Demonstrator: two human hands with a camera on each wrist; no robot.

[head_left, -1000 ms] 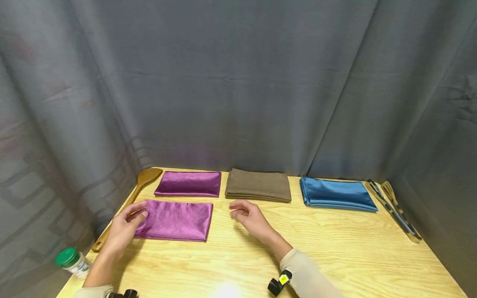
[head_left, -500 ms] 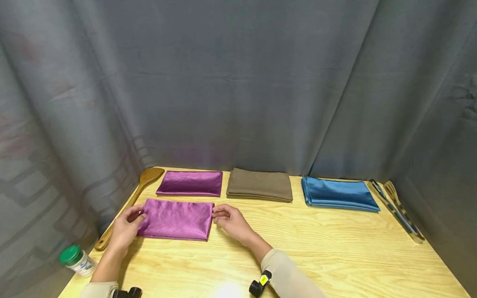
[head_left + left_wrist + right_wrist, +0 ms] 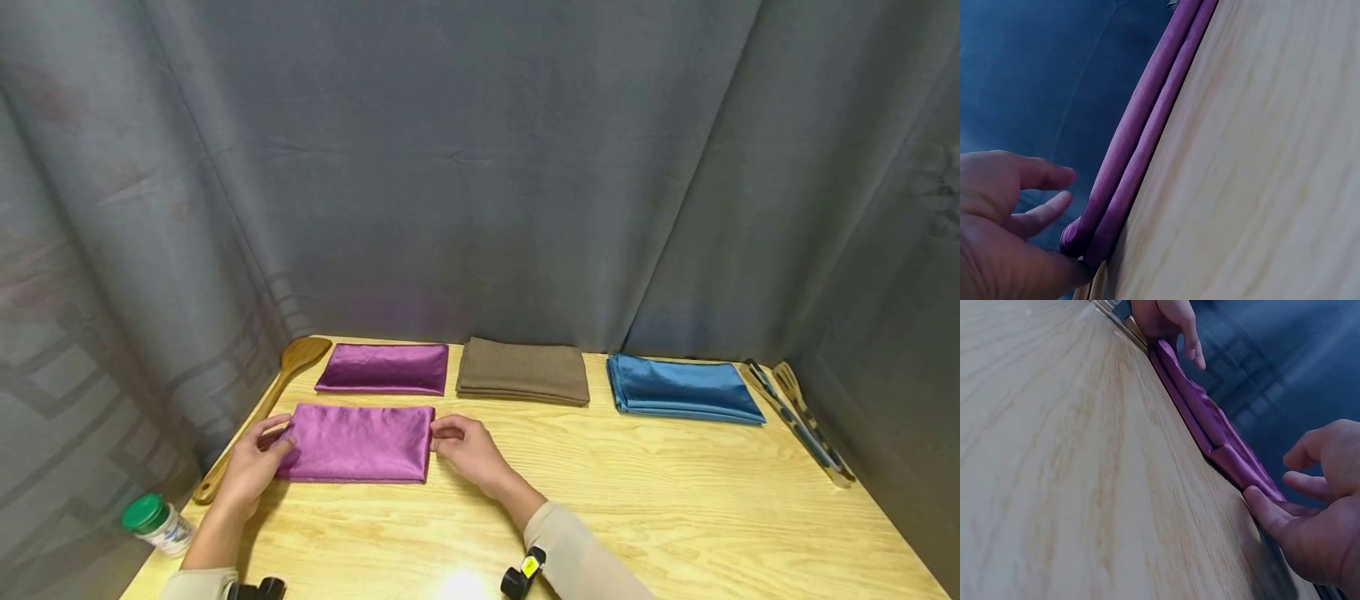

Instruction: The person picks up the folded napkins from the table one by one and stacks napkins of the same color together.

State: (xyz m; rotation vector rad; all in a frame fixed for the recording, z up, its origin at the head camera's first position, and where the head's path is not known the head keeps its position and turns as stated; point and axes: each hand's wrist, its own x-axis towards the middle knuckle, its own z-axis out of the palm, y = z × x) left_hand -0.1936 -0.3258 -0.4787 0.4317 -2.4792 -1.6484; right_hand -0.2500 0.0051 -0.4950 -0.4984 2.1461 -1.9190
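A folded purple satin cloth (image 3: 356, 442) lies flat on the wooden table in the head view, one hand at each short end. At its left end, my left hand (image 3: 251, 467) pinches the edge, thumb on the near side; the index finger stands away from the fabric in the left wrist view. My right hand (image 3: 472, 454) pinches the right edge, its thumb tip against the near corner of the cloth (image 3: 1235, 465) in the right wrist view. Behind lies a second folded purple cloth (image 3: 384, 369).
A folded brown cloth (image 3: 522, 372) and a folded blue cloth (image 3: 682, 388) lie along the back, before a grey curtain (image 3: 480, 167). A wooden spatula (image 3: 258, 412) and a green-lidded jar (image 3: 159, 525) are at left. Tongs (image 3: 798, 425) lie at the right edge.
My right hand has moved left from the bare table to the near purple cloth's right edge. That edge has since shifted slightly right. My left hand stays at the left end.
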